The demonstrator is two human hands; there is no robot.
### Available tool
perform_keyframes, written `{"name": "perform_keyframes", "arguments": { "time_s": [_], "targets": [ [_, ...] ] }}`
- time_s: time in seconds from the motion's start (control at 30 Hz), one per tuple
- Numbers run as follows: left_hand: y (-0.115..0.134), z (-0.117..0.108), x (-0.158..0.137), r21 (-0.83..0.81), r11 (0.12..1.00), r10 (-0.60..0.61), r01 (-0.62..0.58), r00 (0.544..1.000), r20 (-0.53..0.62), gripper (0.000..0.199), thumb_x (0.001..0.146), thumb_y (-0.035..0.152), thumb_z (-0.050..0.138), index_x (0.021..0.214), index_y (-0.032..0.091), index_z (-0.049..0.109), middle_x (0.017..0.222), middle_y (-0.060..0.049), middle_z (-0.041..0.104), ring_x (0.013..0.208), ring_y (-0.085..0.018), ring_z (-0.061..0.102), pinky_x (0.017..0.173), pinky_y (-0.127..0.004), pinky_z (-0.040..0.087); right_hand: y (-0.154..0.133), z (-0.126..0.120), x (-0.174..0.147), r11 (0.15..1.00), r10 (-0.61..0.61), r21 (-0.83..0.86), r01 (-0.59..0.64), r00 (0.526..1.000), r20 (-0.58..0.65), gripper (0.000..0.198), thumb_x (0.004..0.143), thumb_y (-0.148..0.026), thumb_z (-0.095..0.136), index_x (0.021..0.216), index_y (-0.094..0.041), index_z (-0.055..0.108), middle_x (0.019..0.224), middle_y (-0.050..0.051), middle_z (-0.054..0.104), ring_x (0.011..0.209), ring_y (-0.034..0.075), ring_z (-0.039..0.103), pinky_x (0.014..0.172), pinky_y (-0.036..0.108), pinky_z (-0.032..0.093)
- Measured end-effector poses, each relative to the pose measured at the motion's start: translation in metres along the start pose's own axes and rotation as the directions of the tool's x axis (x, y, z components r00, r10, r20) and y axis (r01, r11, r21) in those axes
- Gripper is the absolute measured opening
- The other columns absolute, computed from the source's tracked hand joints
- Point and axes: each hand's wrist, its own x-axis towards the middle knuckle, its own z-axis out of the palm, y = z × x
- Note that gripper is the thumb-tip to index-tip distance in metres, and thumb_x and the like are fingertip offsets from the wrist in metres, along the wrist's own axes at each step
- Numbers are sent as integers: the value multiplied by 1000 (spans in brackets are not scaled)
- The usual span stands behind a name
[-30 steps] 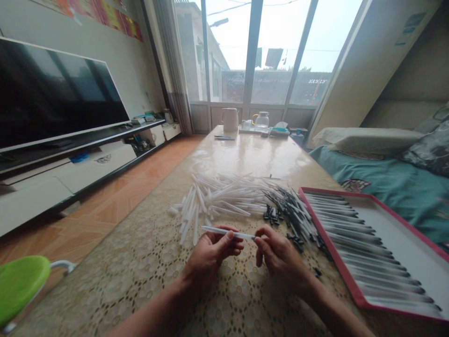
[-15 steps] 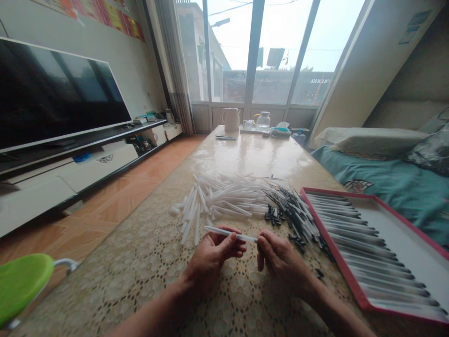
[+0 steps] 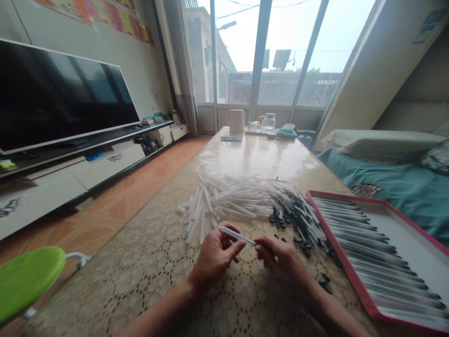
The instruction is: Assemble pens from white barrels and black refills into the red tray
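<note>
Between my two hands I see a slim white pen barrel (image 3: 238,235), tilted down toward the right. My left hand (image 3: 218,250) is closed around its left part, thumb on top. The fingertips of my right hand (image 3: 278,256) pinch its right end, so whatever sits there is covered. Just beyond lies a heap of white pen barrels (image 3: 231,199). To its right are dark thin pen refills (image 3: 298,213) and small black pen parts (image 3: 278,217), with a few more black pieces scattered near my right hand.
A red-edged box (image 3: 345,262) at the right holds a row of pens with dark ends. Farther down the table (image 3: 245,159) stand a beige jug (image 3: 236,121), a glass pitcher (image 3: 269,120) and a tissue pack (image 3: 286,131). A green stool (image 3: 31,278) is at the left.
My left hand has turned, and less of the pen barrel shows beyond its fingers. My right hand's grip on the right end has shifted. The whole view has swung slightly left.
</note>
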Motion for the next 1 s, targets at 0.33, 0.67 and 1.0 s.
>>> {"name": "perform_keyframes", "arguments": {
  "time_s": [0.33, 0.67, 1.0],
  "targets": [
    [30, -79, 7, 916, 370, 277, 158, 922, -271, 18, 78, 12, 45, 88, 18, 59, 88, -10, 64, 78, -22, 60, 70, -30, 41, 4, -8, -2, 988, 153, 54, -147, 976, -153, 22, 91, -36, 42, 86, -19, 55, 72, 2, 60, 63, 15, 56, 58, 25, 41],
    [18, -84, 13, 923, 322, 260, 213, 917, -302, 19, 74, 12, 51, 89, 16, 62, 84, -9, 62, 77, -22, 61, 71, -31, 43, 3, -10, -2, 985, 167, 70, -159, 976, -142, 21, 91, -35, 42, 86, -19, 55, 72, 1, 62, 62, 14, 56, 58, 24, 41],
    [4, -24, 10, -366, 923, -169, 116, 979, -114, 31, 64, 29, 77, 83, 14, 57, 68, -2, 64, 58, -11, 62, 59, -23, 52, -1, -17, -4, 989, 22, -130, -75, 928, -372, 14, 82, -26, 47, 80, -17, 58, 57, -3, 48, 50, 12, 44, 51, 23, 35]
  ]
}}
